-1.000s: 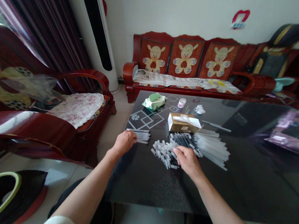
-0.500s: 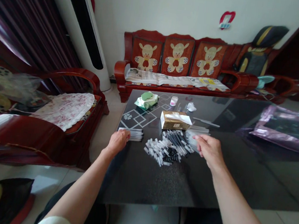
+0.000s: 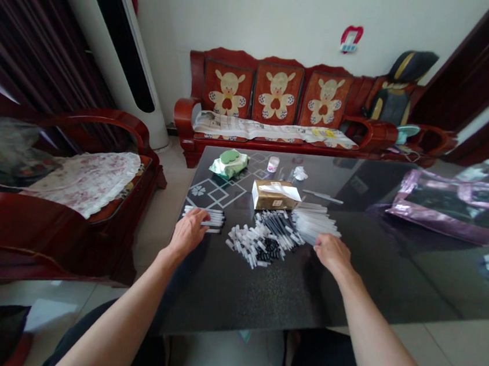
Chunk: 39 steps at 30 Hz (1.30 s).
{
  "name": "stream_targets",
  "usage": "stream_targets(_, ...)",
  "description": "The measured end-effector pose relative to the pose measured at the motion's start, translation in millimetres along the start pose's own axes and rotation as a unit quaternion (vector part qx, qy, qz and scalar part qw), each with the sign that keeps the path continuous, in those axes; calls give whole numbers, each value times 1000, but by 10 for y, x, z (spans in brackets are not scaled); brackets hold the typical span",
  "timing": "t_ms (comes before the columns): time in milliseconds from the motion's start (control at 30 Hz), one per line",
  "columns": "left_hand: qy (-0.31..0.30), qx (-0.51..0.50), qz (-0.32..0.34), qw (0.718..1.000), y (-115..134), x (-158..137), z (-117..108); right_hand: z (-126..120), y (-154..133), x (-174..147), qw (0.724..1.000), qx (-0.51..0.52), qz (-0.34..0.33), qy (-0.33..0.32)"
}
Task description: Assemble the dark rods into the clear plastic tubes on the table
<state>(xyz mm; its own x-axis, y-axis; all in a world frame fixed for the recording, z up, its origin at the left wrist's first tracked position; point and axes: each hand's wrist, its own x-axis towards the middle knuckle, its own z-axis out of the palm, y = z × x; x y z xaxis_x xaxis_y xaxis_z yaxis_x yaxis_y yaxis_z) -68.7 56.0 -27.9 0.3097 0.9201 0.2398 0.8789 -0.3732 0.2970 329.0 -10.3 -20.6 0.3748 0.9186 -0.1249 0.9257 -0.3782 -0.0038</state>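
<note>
Translucent tubes lay right of the gold box, probably light, stiff, slippery, best pinched mid-length; the right hand curled at their near ends, the left hand over rods left of the box; I couldn't tell if either gripped.

Bench: black, glossy, pale diamond pattern at far left. Left edge: sticks in a row. Centre: heap of white caps, black pieces at its right; dark rods behind. Adjoining right: fanned clear tubes. Behind rods: gold box; lone stick to its right. Far side, left to right: green pack, jar, crumpled tissue. Well right: purple bag.
</note>
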Motion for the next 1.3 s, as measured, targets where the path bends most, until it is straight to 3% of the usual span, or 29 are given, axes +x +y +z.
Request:
stream_targets(267,13,-44,22,999,86,-37,45,34,-9,-36,1000,-27,2,-13)
stream_targets(633,-90,21,9,996,9,-78,65,-77,45,-117,999,-45,-9,-12)
stream_targets(1100,-25,42,9,999,-24,43,275,-180,-17,-193,1000,-18,-14,3)
stream_targets(1200,-19,39,12,999,-22,46,287,-181,-44,-184,999,27,-38,11)
stream_targets(1300,-20,37,15,999,-25,33,284,-163,-77,-191,986,151,-65,-19)
